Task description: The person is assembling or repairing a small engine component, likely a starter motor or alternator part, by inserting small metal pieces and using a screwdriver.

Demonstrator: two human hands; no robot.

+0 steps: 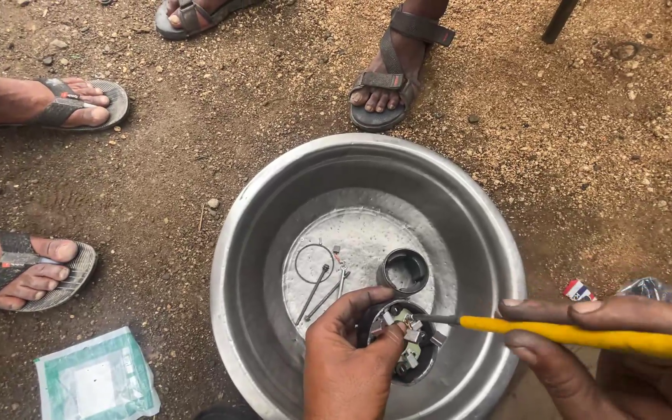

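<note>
Slipping of the tool tip is the main risk that I see. At the lower centre of the frame the left hand [348, 365] has its grip clamped on a round black part [402, 342] with small metal clips and contacts inside, held just above the floor of the steel basin [266, 202]. The right hand [585, 342], at the lower right, has its fingers closed around a yellow-handled screwdriver [585, 334], and the thin metal tip touches the contacts near the left thumb. If the tip jumps off a clip, it could hurt the thumb or bend a contact, because they are very near. A small clip could also spring out; the basin would probably catch it, but the gravel ground [196, 140] around would hide it. Loose pieces already lie in the basin: two long bolts [322, 289], a wire ring [314, 263] and a black ring cap [404, 271], well apart from the hands. Sandalled feet [386, 82] of other people stand at the upper edge.
</note>
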